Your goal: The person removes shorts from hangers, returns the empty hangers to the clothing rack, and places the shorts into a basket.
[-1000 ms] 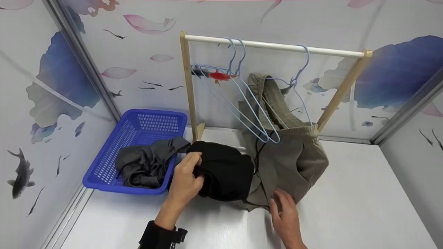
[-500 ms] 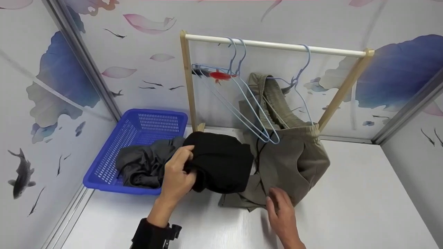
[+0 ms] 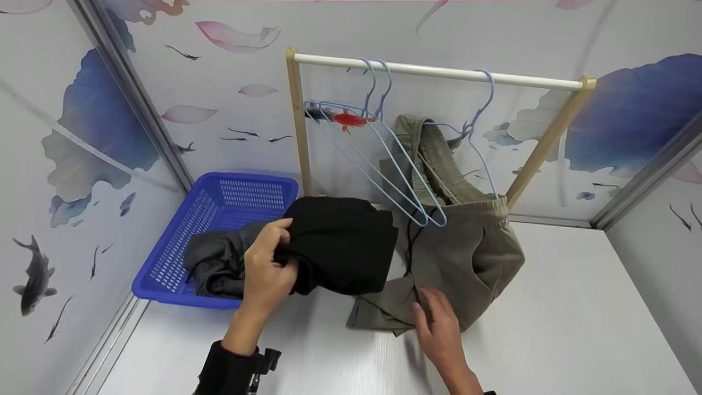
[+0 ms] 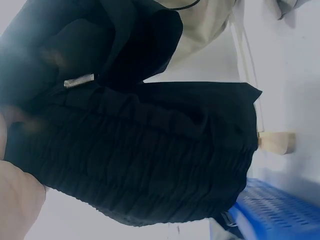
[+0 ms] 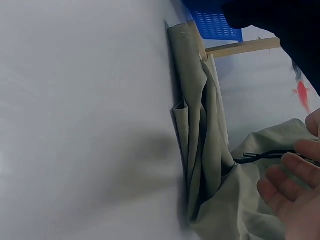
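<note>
Black garment (image 3: 340, 247): bunched and lifted clear of the white table (image 3: 576, 329), held between the blue basket (image 3: 181, 241) and the khaki trousers (image 3: 466, 258). My left hand (image 3: 266, 271) grasps its near left edge, fingers curled into the cloth; from the left wrist I see its gathered, ribbed band and a metal-tipped cord end (image 4: 79, 80). My right hand (image 3: 436, 329) lies on the lower folds of the khaki trousers with fingers relaxed and spread, gripping nothing; a black drawstring (image 5: 265, 156) runs just past its fingertips. The trousers hang from a pale blue hanger (image 3: 477, 118) on the wooden rail (image 3: 439, 70) and trail onto the table. Two bare hangers (image 3: 378, 159) hang beside them. A grey garment (image 3: 216, 263) lies in the basket.
</note>
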`<state>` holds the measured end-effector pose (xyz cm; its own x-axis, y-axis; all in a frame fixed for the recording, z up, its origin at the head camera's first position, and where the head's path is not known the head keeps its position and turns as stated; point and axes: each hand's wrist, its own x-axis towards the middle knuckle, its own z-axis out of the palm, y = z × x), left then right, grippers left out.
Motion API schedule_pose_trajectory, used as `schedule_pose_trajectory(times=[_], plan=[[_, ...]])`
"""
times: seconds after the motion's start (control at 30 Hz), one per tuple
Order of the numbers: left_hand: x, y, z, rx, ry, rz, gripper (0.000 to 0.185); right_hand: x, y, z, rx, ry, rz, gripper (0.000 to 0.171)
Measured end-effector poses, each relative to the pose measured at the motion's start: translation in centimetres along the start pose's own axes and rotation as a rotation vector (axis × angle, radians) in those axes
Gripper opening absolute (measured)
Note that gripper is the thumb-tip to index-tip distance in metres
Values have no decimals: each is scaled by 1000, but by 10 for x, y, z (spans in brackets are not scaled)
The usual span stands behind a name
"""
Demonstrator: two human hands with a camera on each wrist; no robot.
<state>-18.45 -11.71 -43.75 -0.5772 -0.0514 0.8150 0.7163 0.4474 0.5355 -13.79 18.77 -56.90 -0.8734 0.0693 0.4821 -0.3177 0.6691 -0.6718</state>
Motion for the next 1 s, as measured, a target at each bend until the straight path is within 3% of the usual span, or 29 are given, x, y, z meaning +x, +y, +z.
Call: schedule_pose_trajectory(times=[0.23,0.4,0.63,1.0], plan=[[8,-4,-10,2,51,29,23,11,-4,4,26,-30,-29,27],[11,-10,-19,22,84,26,23,17,-7,7,42,-12,-100,26],[15,-20,-36,69,114,-3,21,21,-10,9,67,-1,-141,28],[14,-41,-61,202,200,-73,17,22,-12,9,67,-8,-129,27]])
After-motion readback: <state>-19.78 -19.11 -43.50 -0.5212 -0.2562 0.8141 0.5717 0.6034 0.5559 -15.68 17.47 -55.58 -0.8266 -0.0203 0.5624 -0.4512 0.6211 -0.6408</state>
